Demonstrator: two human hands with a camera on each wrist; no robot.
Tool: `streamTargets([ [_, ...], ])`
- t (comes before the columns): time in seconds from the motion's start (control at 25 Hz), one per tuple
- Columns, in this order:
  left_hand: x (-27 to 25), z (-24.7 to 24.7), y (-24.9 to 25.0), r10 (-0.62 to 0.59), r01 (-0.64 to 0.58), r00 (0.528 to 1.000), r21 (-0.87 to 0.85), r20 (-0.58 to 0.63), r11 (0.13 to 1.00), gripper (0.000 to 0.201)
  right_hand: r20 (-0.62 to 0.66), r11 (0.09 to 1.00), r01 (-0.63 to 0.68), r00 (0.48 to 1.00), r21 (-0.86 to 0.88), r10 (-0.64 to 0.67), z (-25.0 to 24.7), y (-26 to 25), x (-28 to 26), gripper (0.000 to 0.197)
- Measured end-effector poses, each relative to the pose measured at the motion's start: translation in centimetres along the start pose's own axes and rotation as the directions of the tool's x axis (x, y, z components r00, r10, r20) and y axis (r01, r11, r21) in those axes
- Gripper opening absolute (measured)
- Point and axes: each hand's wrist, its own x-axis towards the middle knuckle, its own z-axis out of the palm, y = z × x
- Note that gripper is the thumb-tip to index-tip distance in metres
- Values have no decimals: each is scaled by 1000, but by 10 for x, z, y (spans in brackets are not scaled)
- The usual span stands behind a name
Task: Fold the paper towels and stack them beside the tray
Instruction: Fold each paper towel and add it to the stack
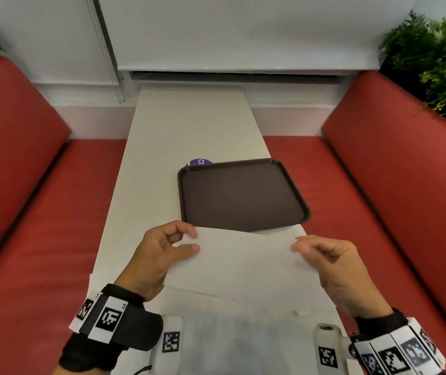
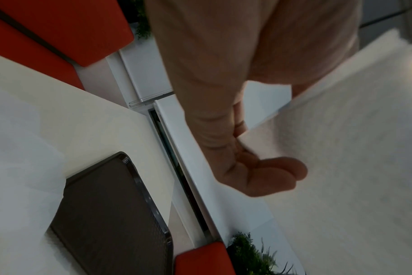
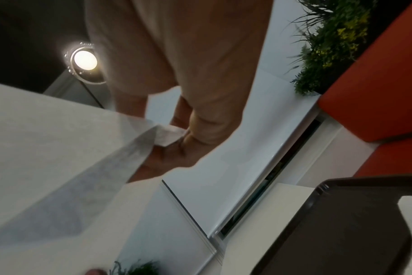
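Observation:
A white paper towel [image 1: 246,255] is lifted off the table just in front of the dark brown tray [image 1: 240,196]. My left hand [image 1: 162,250] pinches its far left corner between thumb and fingers. My right hand [image 1: 324,255] pinches the far right corner. The sheet slopes down toward me, and its near part lies over more white paper [image 1: 243,315] at the table's near end. In the left wrist view the fingers [image 2: 270,174] press on the towel [image 2: 341,148]. The right wrist view shows the towel's corner [image 3: 169,135] tucked between my fingers [image 3: 209,119], with the tray [image 3: 341,223] at lower right.
The cream table [image 1: 189,125] runs away from me between two red benches [image 1: 40,212] [image 1: 379,198]. A purple round sticker [image 1: 200,161] peeks from behind the tray. Plants [image 1: 438,63] stand at the back right, and the wall closes the far end.

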Motion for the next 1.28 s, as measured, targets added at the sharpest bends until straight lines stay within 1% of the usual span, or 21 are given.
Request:
streamTargets([
  [0.04, 1, 1, -3, 8, -9, 1000, 50, 15, 999, 24, -31, 999, -47, 998, -14, 46, -1, 5, -2, 45],
  [0.08, 4, 2, -8, 3, -6, 1000, 103, 24, 995, 30, -37, 995, -99, 994, 7, 100, -5, 12, -5, 46],
  [0.16, 12, 7, -22, -20, 17, 1000, 223, 8, 975, 26, -51, 978, -207, 977, 42, 209, -16, 31, -14, 61],
  [0.2, 18, 10, -31, -26, 27, 1000, 302, -9, 953, 23, -89, 967, -251, 963, 50, 254, -20, 40, -20, 64],
  [0.24, 27, 16, -43, -22, 24, 1000, 396, -10, 918, 19, -151, 956, -287, 945, 51, 292, -27, 53, -26, 61],
  [0.32, 52, 31, -66, 16, -33, 999, 588, 34, 808, 17, -276, 935, -354, 898, 8, 343, -37, 75, -36, 53],
  [0.44, 101, 66, -91, -9, -126, 985, 755, 172, 644, 18, -455, 913, -402, 828, -75, 327, -55, 106, -44, 42],
  [0.48, 120, 79, -98, -9, -180, 974, 793, 228, 582, 22, -507, 903, -412, 808, -120, 301, -60, 112, -43, 38],
  [0.56, 157, 105, -110, -13, -298, 939, 831, 344, 469, 31, -570, 865, -429, 791, -260, 221, -69, 119, -38, 35],
  [0.6, 174, 119, -116, -34, -332, 923, 836, 384, 436, 35, -593, 835, -449, 781, -319, 194, -75, 124, -33, 33],
  [0.68, 202, 146, -131, -108, -347, 903, 853, 416, 390, 40, -623, 770, -506, 760, -388, 185, -84, 133, -23, 30],
  [0.8, 228, 169, -152, -218, -345, 885, 893, 412, 288, 46, -637, 693, -582, 737, -425, 228, -97, 149, -9, 33],
  [0.88, 234, 172, -166, -305, -306, 879, 924, 367, 230, 49, -616, 650, -626, 731, -432, 294, -101, 159, -4, 36],
  [0.96, 235, 172, -178, -393, -291, 861, 947, 322, 138, 51, -590, 567, -669, 725, -480, 355, -103, 167, -3, 39],
  [1.04, 234, 172, -182, -437, -282, 853, 957, 285, 72, 52, -572, 435, -641, 765, -633, 294, -101, 174, -5, 39],
  [1.08, 233, 172, -182, -438, -276, 856, 959, 275, 62, 52, -561, 368, -607, 794, -705, 235, -101, 176, -5, 37],
  [1.12, 233, 173, -181, -434, -273, 859, 960, 270, 57, 52, -538, 330, -574, 818, -749, 202, -101, 175, -3, 33],
  [1.16, 231, 174, -178, -419, -274, 868, 961, 267, 43, 52, -512, 340, -554, 833, -760, 212, -102, 175, -1, 29],
  [1.2, 228, 174, -175, -385, -271, 885, 962, 263, 34, 52, -484, 384, -542, 840, -748, 244, -104, 175, 3, 27],
  [1.24, 221, 174, -172, -327, -244, 912, 968, 248, 54, 54, -452, 430, -526, 851, -734, 269, -105, 176, 5, 27],
  [1.28, 210, 174, -169, -252, -168, 948, 977, 196, 128, 57, -424, 469, -495, 869, -731, 256, -105, 179, 6, 27],
])
